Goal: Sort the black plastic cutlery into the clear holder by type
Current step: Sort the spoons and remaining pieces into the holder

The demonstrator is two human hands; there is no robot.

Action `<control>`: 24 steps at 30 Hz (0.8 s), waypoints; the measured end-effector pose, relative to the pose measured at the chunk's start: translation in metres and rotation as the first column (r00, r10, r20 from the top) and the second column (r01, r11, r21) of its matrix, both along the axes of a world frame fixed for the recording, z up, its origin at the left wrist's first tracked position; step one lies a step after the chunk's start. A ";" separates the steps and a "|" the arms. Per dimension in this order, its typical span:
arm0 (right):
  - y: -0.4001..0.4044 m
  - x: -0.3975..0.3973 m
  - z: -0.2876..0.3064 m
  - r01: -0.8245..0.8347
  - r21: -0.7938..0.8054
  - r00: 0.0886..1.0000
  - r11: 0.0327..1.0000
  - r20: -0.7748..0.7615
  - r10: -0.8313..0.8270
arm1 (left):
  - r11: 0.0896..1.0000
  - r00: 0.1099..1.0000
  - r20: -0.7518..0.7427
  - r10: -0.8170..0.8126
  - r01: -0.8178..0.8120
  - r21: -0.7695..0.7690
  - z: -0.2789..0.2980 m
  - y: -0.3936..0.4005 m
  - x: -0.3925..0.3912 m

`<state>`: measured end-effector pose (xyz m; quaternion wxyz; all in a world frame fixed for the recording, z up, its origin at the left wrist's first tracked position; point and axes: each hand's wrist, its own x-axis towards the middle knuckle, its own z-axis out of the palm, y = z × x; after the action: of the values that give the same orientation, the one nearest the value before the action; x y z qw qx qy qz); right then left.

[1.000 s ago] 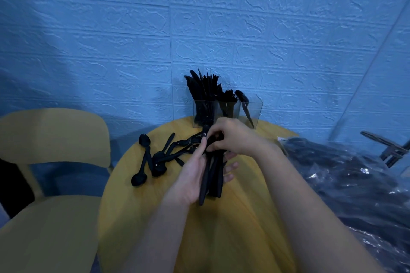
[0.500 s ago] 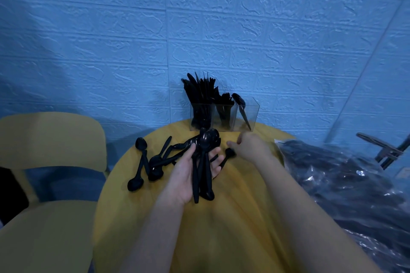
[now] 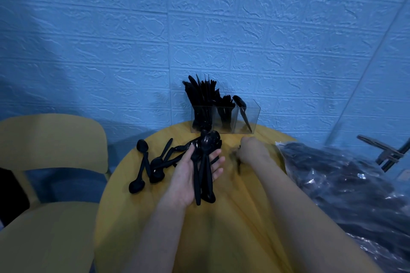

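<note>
A bundle of spoons [image 3: 203, 170] is held in the left hand [image 3: 190, 175], palm up, thumb curled over the handles and bowls pointing away from the wrist. The right hand [image 3: 251, 150] is lowered onto the desk [image 3: 233, 228] just right of the left hand, fingers curled; something dark and blurred shows under it, perhaps one piece being pinched, but the grasp cannot be told for certain.

The step in hand appears to be gathering loose pieces of one type before loading. Next, the bundle would need to be carried forward beyond both hands and stood in the matching compartment.

The holder [image 3: 248, 117] stands beyond the hands, at the far edge of the desk. Its left compartment is packed with knives, the middle one holds forks, and the right one holds a single spoon leaning aslant. More loose spoons [image 3: 153, 166] lie left of the left hand. A bag [image 3: 343, 184] of cutlery lies right of the right arm.
</note>
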<state>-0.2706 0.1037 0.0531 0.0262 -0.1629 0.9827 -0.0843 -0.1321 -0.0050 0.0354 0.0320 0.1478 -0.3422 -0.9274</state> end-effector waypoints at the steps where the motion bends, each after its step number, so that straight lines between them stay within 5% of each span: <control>1: 0.004 -0.001 0.001 0.010 -0.038 1.000 0.999 -0.012 -0.010 | 1.000 1.000 0.003 0.008 -0.008 0.005 0.000 0.000 0.000; 6: 0.021 0.001 0.019 0.005 -0.394 0.999 0.919 -0.039 -0.022 | 0.997 0.998 0.007 0.062 -0.062 0.048 0.000 0.001 -0.001; 10: 0.012 0.029 0.049 -0.011 -0.759 0.975 0.651 0.135 0.174 | 0.999 0.999 0.016 0.047 -0.047 0.025 0.000 0.003 -0.001; 20: -0.033 0.043 0.015 -0.205 -0.678 0.968 0.706 -0.033 0.250 | 0.997 0.999 0.013 -0.039 0.040 -0.063 -0.003 0.006 -0.003; 24: -0.024 0.038 0.020 -0.158 -0.710 0.947 0.686 0.087 0.309 | 0.994 0.997 -0.041 -0.065 0.061 -0.085 -0.005 0.004 -0.008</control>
<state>-0.2331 0.0795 0.0732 0.0719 -0.2758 0.8418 -0.4585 -0.1397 -0.0006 0.0300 0.0163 0.1150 -0.3846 -0.9158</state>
